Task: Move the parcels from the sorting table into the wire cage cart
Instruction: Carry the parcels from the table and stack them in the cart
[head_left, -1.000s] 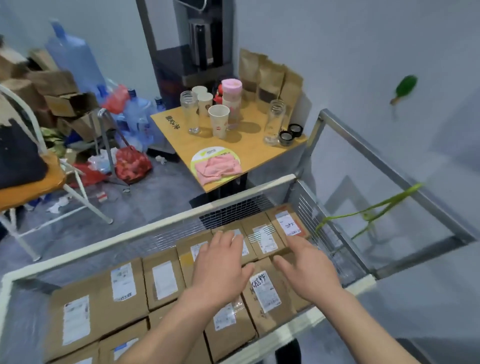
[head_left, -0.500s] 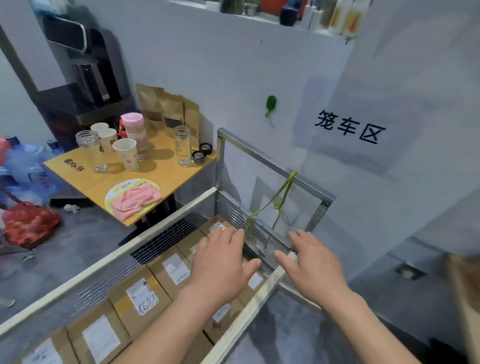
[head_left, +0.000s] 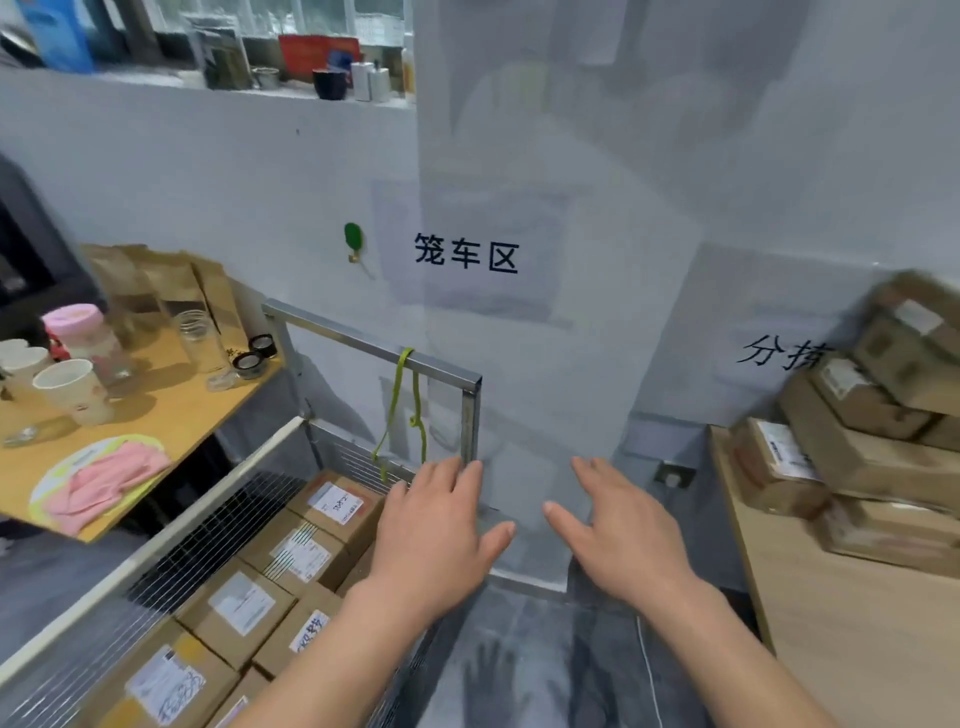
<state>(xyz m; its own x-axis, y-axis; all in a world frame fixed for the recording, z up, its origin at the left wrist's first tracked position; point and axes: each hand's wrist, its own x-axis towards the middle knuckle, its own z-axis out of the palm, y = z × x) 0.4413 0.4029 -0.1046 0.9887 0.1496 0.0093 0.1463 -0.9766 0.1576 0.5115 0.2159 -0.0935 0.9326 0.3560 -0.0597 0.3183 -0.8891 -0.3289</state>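
Two hands hovering empty beside the wire cage cart (head_left: 470, 410).

I am seeing the left hand (head_left: 434, 535) and right hand (head_left: 621, 540) spread flat, gripping nothing. Labelled parcels (head_left: 291, 571) are lying inside the cart; stacked parcels (head_left: 872, 431) are sitting on the sorting table (head_left: 841, 639), right of the cart.

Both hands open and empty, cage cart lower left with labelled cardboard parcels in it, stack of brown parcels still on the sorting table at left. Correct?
One error: the stack of brown cardboard parcels sits on the pale wooden sorting table at the right, not the left. The head view shows it. The rest holds: left hand and right hand are open and empty, and the wire cage cart at lower left holds labelled cardboard parcels.
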